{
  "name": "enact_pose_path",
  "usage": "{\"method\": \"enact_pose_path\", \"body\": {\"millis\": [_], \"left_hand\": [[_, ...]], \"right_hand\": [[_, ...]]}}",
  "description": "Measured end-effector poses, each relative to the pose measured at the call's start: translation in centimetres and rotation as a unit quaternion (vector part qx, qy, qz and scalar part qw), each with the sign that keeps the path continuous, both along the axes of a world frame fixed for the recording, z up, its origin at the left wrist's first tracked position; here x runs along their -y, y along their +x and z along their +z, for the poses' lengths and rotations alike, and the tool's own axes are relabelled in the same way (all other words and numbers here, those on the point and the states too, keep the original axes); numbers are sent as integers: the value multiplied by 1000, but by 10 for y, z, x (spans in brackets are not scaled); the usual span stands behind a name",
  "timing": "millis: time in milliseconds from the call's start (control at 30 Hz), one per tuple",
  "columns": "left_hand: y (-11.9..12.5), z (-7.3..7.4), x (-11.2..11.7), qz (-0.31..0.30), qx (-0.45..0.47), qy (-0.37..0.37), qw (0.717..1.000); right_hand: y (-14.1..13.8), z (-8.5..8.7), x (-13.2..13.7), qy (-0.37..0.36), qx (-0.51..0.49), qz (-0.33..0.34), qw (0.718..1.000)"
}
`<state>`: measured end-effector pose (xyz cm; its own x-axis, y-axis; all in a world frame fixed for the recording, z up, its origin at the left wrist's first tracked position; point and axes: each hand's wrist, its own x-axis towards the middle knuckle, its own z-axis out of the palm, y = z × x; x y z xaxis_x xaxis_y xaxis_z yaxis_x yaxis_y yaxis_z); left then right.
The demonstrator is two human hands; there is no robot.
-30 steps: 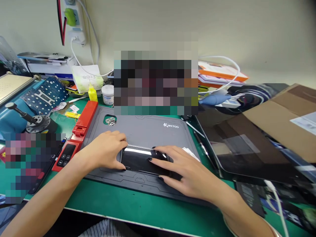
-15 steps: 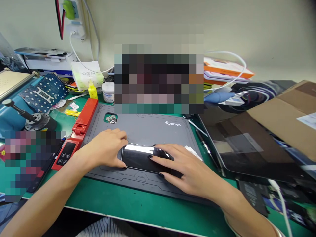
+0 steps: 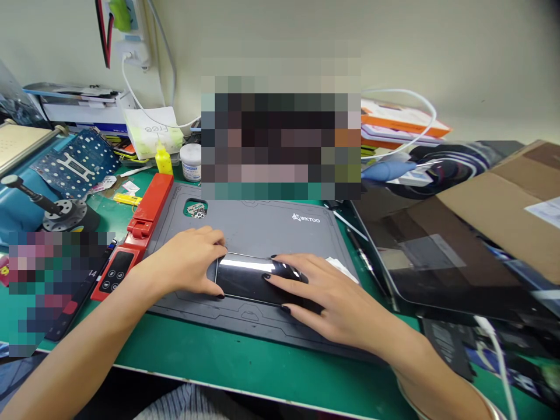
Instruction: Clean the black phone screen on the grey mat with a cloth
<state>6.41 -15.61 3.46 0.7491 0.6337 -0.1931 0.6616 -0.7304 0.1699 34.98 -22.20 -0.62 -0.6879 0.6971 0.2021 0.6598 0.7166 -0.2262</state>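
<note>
A glossy black smartphone point(image 3: 249, 279) lies flat, dark screen up, on the grey work mat point(image 3: 245, 224). My left hand point(image 3: 195, 262) grips its left end, thumb at the near corner and fingers at the far corner. From the right, my right hand point(image 3: 324, 291) reaches over the phone. One fingertip rests on the glass, while others lie at its far and near long edges, and the palm hides the right end. Both hands wear dark nail polish.
Left of the mat stands a red device point(image 3: 140, 227) with a button panel. A yellow bottle point(image 3: 163, 158) and a white jar point(image 3: 191, 162) are behind. On the right, a dark glossy panel point(image 3: 406, 256) lies by a cardboard box point(image 3: 507, 198). Part of the view is pixelated.
Both hands and the phone stay in place. The whole view has shifted only very slightly.
</note>
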Motion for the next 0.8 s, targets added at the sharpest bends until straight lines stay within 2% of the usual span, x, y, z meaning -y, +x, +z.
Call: {"method": "enact_pose_path", "body": {"millis": [800], "left_hand": [[5, 4, 5, -7, -39, 18, 999]], "right_hand": [[0, 1, 1, -4, 6, 7, 1000]]}}
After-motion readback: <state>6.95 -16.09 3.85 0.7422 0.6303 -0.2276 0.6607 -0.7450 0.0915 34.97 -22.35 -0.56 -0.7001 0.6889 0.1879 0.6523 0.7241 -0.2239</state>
